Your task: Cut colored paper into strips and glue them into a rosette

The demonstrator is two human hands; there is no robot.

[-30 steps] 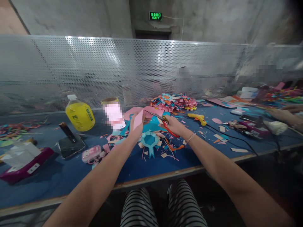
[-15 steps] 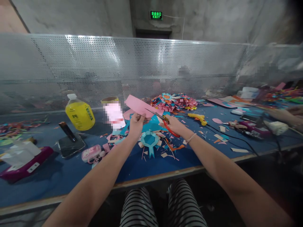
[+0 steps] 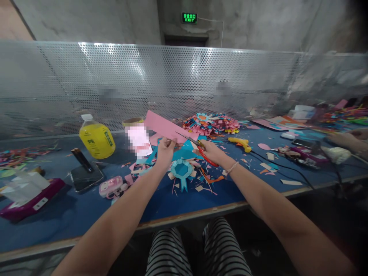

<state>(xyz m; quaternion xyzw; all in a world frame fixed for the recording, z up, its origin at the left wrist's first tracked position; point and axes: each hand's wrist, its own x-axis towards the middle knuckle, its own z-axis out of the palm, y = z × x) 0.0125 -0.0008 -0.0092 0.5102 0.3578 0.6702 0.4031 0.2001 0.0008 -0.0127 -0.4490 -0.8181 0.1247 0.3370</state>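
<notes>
left grip (image 3: 167, 147): closed on the lower edge of one pink strip (image 3: 162, 126), thumb and fingers pinching; the strip slants up and away to the left.

right grip (image 3: 207, 150): closed round one pair of scissors (image 3: 207, 158), red handles; the blades point left, over the strip. whether they touch it, cannot tell.

below and just beside the left grip: one blue rosette (image 3: 182, 170), flat on the bench (image 3: 172, 209), tails toward the near edge. scraps (image 3: 199, 188) around it, mixed colours.

between the grips, beneath: blue paper (image 3: 185, 151).

beyond the right grip: one heap of rosettes (image 3: 211, 124), pink, blue and orange.

right of the right grip: one yellow glue gun (image 3: 240, 144), black cord trailing; farther right, a co-worker's hands (image 3: 349, 141), blurred.

left of the left grip: one phone (image 3: 138, 140), lit, upright, screen blurred, before a roll of tape (image 3: 133, 122); farther left, one bottle (image 3: 97, 138), yellow liquid, white cap; nearer, one pink case (image 3: 111, 186); beyond that, one black stand (image 3: 85, 174); at far left, one purple tissue box (image 3: 33, 201).
</notes>
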